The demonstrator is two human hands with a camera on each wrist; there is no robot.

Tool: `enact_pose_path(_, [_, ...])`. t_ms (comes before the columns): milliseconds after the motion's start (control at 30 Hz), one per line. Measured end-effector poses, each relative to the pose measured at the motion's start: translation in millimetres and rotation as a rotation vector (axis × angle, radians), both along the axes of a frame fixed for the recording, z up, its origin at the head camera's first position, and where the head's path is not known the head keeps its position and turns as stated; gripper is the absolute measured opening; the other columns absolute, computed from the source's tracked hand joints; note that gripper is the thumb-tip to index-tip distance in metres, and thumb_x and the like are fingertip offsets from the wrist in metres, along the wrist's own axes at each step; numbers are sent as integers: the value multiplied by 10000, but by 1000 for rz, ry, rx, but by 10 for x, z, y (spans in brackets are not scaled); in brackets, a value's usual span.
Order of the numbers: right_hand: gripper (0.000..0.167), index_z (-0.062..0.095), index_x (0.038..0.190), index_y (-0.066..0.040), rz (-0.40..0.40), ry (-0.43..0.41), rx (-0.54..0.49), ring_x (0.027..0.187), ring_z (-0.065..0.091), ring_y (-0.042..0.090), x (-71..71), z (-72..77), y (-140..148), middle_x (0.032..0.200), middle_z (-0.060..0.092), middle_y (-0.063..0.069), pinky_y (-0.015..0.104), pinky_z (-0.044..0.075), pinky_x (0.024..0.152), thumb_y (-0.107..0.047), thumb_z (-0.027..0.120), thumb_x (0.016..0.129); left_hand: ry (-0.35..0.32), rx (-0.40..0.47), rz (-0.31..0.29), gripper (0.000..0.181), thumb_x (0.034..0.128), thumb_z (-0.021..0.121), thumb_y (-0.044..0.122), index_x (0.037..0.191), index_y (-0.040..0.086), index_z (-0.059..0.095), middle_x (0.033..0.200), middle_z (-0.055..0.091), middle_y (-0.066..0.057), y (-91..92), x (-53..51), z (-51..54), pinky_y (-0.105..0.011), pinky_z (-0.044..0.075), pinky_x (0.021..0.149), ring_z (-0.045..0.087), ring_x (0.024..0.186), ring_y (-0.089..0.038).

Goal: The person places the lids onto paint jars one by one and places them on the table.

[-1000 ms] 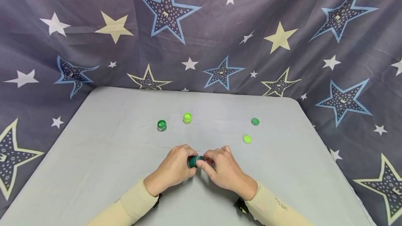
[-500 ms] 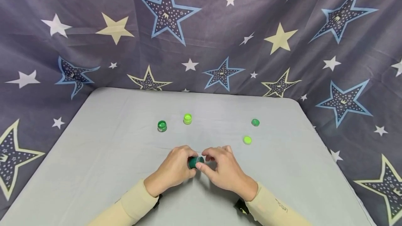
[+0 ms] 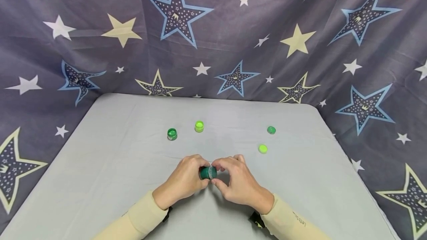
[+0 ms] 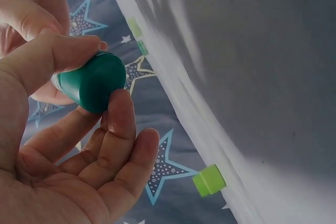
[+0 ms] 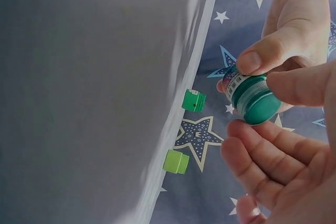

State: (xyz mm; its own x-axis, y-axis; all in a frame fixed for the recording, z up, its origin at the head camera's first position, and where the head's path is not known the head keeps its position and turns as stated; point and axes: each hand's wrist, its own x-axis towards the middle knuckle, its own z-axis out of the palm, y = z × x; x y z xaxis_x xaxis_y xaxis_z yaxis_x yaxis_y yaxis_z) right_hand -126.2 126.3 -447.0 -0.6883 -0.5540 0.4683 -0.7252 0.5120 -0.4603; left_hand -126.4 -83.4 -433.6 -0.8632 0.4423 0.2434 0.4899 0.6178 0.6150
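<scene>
My left hand grips a small dark-green paint jar around its body, tilted on its side with the capped end toward the right. In the left wrist view the smooth round base of the jar shows between thumb and fingers. My right hand has its thumb and fingertips at opposite edges of the jar's lid. The right wrist view shows the translucent rim of the lid on the jar, with a printed label behind it and the right thumb against its side.
An uncapped green paint jar and an uncapped lime-green paint jar stand farther back on the grey tabletop. To the right lie a green lid and a lime lid. A star-patterned cloth hangs behind the table.
My right fingers loosened from the lid, the thumb lying across it, and now thumb and fingertips meet opposite edges of it. The left hand and jar have hardly moved.
</scene>
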Motion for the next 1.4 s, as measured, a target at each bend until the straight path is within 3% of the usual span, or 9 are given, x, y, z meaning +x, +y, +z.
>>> enact_pose_path(467, [152,725,987,-151,-53,11,40,778,643,137,2,0,-15,852,681,-84,338,337,804,-288,763,931,11,-2,-9,289,729,884,31,993,8,769,922,694,-23,3,-2,-19,-253,543,698,640,818,-121])
enact_pose_path(1033, [245,666,799,-223,-92,0,78,639,565,64,-20,-23,-12,708,578,-178,290,310,733,-374,683,991,49,14,-5,277,702,876,-20,954,2,764,912,699,-40,34,5,-45,-277,550,706,658,832,-145])
enact_pose_path(1200, [232,714,887,-188,-94,-21,75,655,582,120,-22,8,2,740,601,-138,297,317,737,-399,692,980,32,9,-4,284,714,882,5,975,7,768,923,699,-31,25,0,-30,-262,547,700,653,827,-136])
enact_pose_path(1400, [324,726,1100,-122,-64,-20,39,810,640,154,-15,41,25,945,722,-32,337,357,805,-338,819,878,9,10,-1,316,713,898,27,1001,1,770,922,694,-20,13,0,-2,-243,540,690,632,807,-110])
